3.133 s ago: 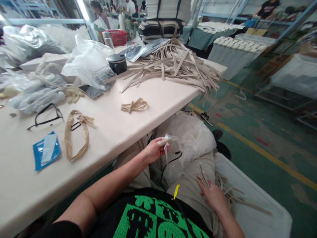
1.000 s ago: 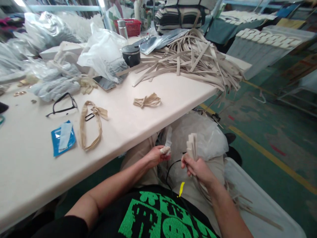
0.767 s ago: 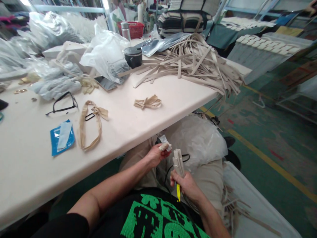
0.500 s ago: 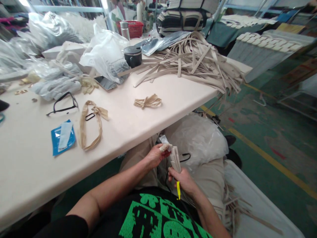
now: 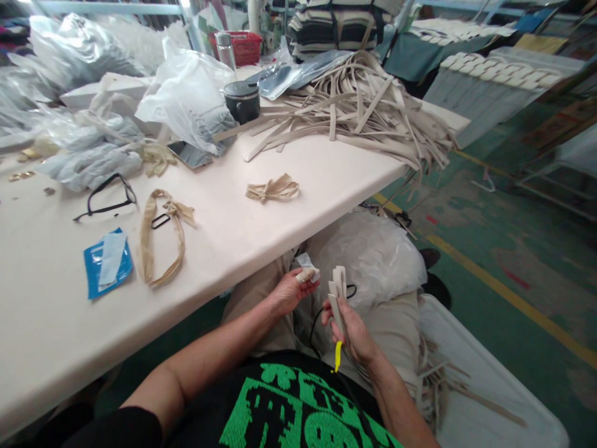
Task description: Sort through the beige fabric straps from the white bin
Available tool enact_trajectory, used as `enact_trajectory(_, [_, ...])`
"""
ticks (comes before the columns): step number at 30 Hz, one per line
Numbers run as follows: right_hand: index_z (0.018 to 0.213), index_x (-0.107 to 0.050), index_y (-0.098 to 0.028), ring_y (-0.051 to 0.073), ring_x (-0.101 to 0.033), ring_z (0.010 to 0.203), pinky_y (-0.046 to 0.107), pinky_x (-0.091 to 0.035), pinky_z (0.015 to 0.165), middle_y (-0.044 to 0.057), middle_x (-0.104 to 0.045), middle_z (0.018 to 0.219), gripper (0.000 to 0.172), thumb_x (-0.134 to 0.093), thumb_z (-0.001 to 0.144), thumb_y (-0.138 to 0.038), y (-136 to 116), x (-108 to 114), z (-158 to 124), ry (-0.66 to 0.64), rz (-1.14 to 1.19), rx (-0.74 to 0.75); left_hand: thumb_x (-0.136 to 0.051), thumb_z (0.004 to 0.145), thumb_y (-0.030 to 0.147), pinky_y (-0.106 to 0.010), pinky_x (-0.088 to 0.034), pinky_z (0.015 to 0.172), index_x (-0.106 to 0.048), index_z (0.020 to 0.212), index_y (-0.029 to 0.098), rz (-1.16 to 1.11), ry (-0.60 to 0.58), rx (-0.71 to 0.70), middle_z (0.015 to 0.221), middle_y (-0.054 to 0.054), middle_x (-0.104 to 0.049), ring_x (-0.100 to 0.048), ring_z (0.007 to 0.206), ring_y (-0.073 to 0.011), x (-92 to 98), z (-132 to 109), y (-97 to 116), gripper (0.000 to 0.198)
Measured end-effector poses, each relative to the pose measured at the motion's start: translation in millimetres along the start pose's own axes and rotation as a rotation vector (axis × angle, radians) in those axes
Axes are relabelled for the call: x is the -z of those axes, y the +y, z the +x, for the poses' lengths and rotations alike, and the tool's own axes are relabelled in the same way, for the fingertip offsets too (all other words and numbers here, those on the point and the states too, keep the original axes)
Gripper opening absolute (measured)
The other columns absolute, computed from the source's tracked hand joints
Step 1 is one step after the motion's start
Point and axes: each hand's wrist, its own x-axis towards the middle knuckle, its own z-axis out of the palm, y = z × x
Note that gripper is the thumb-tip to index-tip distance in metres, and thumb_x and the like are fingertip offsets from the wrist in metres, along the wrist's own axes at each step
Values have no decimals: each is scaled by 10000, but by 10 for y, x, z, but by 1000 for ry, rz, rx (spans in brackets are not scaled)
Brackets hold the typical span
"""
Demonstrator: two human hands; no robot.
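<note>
Over my lap, my left hand [image 5: 293,292] pinches a small white translucent piece [image 5: 305,262], possibly a wipe or plastic scrap. A pale wrap covers part of its thumb. To the right, my right hand [image 5: 354,333] grips several flat beige straps [image 5: 336,292], their ends pointing up at staggered heights. A yellow strip [image 5: 337,357] hangs by that wrist. Between the hands and my shirt runs a thin black cord [image 5: 313,330]. The hands are apart, and crumpled clear plastic [image 5: 373,249] lies on my lap behind them.
On the white table [image 5: 209,267] lie a tied beige band [image 5: 273,188], a looped band [image 5: 147,249], glasses [image 5: 109,199], a blue packet [image 5: 100,280] and a dark mug [image 5: 242,102]. A strap heap [image 5: 368,118] overhangs its edge. A pale bin [image 5: 499,398] with straps stands right.
My hands have moved apart. The straps in my right hand have shifted from beside my left fingers to farther right, with ends more spread. The view has turned slightly right.
</note>
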Motion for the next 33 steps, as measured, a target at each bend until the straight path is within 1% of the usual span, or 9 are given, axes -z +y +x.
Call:
enact_trajectory(3, [923,-567,-175,29,-341,358,193,-350,379,-14,-621,701,567,-510,812,-728,-40,-11,12,29,15,43,-914,503,432,-219,-496,685,-686,830,139,36,-14,4,836,-50,-701,-653,735,-131,6,20,-48,494])
enact_trajectory(6, [827,-517,-186,25,-347,354,196,-370,386,-46,-571,658,494,-627,775,-665,-23,-13,44,118,-20,103,-910,519,415,-229,-501,698,-687,837,132,40,-14,-5,846,-56,-698,-647,731,-130,10,25,-65,481])
enact_trajectory(9, [928,-520,-205,37,-358,350,202,-363,376,-87,-506,607,509,-742,701,-603,3,24,77,219,-19,172,-909,521,399,-224,-497,682,-684,832,133,35,-3,-5,832,-44,-690,-633,706,-117,11,26,-66,467])
enact_trajectory(11, [1009,-540,-206,41,-365,357,202,-353,372,-94,-490,605,535,-777,686,-561,13,62,85,229,-25,221,-912,515,399,-224,-501,680,-677,822,136,30,4,5,822,-38,-688,-638,709,-119,9,29,-67,467])
enact_trajectory(13, [992,-572,-195,43,-376,367,201,-348,371,-83,-492,604,489,-762,715,-550,23,93,84,224,-51,252,-913,511,406,-224,-503,673,-672,818,140,35,16,17,818,-37,-690,-649,717,-127,6,36,-68,472])
enact_trajectory(18, [836,-582,-184,47,-383,359,213,-377,379,-58,-515,576,479,-675,746,-645,57,87,100,307,-31,199,-913,514,406,-217,-499,664,-669,812,132,77,27,14,807,-39,-692,-652,713,-128,7,51,-89,473])
enact_trajectory(24, [876,-564,-194,57,-396,345,218,-385,366,-66,-537,583,498,-752,661,-602,3,34,110,339,-16,230,-907,540,380,-241,-510,733,-656,805,129,96,10,12,842,-54,-698,-658,755,-139,8,41,-117,443])
enact_trajectory(28, [788,-523,-205,64,-380,336,202,-342,345,-85,-464,491,432,-743,687,-563,-2,56,96,357,-52,296,-896,566,366,-221,-502,662,-625,789,147,111,49,49,782,-27,-682,-647,686,-119,1,35,-108,414])
enact_trajectory(33, [678,-495,-211,86,-408,340,202,-311,333,-72,-440,432,404,-718,709,-547,22,45,78,376,-189,259,-875,597,397,-205,-482,583,-617,834,157,147,65,101,783,-18,-673,-623,614,-100,-19,20,-89,424])
